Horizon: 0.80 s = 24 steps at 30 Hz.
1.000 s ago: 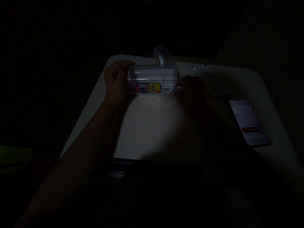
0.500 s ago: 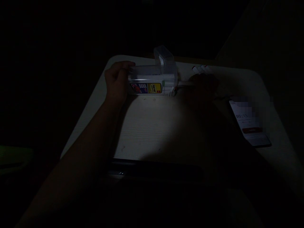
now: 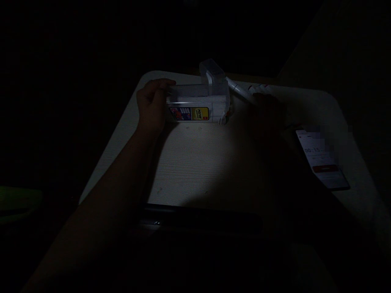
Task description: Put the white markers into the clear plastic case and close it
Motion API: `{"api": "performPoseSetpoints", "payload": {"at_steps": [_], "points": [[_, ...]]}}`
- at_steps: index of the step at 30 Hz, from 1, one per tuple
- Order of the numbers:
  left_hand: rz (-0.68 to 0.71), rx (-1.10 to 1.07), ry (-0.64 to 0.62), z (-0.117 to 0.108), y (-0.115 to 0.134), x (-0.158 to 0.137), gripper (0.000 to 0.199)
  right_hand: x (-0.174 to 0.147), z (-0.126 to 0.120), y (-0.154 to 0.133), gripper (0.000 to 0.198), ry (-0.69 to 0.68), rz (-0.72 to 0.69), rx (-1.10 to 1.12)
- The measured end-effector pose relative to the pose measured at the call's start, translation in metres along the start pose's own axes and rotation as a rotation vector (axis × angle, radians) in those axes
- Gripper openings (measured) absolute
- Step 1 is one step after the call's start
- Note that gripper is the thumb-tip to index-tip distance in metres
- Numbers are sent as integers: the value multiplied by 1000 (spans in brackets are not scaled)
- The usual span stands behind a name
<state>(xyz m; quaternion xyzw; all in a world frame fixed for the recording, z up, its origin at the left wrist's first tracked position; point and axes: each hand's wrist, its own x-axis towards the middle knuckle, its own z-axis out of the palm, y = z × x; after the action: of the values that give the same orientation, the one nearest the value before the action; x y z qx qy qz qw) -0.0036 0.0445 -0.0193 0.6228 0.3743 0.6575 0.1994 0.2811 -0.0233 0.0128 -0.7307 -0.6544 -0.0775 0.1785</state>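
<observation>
1. The left hand (image 3: 152, 106) is clamped on the left end of the clear plastic box (image 3: 218, 106), its thumb on the near side.
2. The box lies on its side on the far part of the pale table (image 3: 186, 162) – label facing near, lid (image 3: 211, 72) raised at the right end, white pens inside.
3. Right of it, the right hand (image 3: 266, 116) has its fingers closed on a white marker (image 3: 240, 89), which slants far and left; shadow hides the exact grip.
4. More markers (image 3: 259, 88) lie just beyond that hand – a lit phone (image 3: 324, 160) lies nearer, to the right.
</observation>
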Motion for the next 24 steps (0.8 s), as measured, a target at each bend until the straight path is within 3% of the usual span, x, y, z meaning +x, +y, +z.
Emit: {"api": "performPoseSetpoints", "payload": {"at_steps": [10, 16, 19, 24], "points": [[-24, 25, -11, 0, 5, -2, 39, -9, -7, -12, 33, -38, -39, -48], [1, -9, -19, 1, 4, 0, 40, -9, -5, -15, 50, -168, -260, -9], [-5, 13, -34, 1, 2, 0, 39, -9, -3, -14, 46, -235, -243, -75], [-24, 31, -17, 0, 2, -1, 38, -9, 2, -13, 43, -178, -114, -148]]}}
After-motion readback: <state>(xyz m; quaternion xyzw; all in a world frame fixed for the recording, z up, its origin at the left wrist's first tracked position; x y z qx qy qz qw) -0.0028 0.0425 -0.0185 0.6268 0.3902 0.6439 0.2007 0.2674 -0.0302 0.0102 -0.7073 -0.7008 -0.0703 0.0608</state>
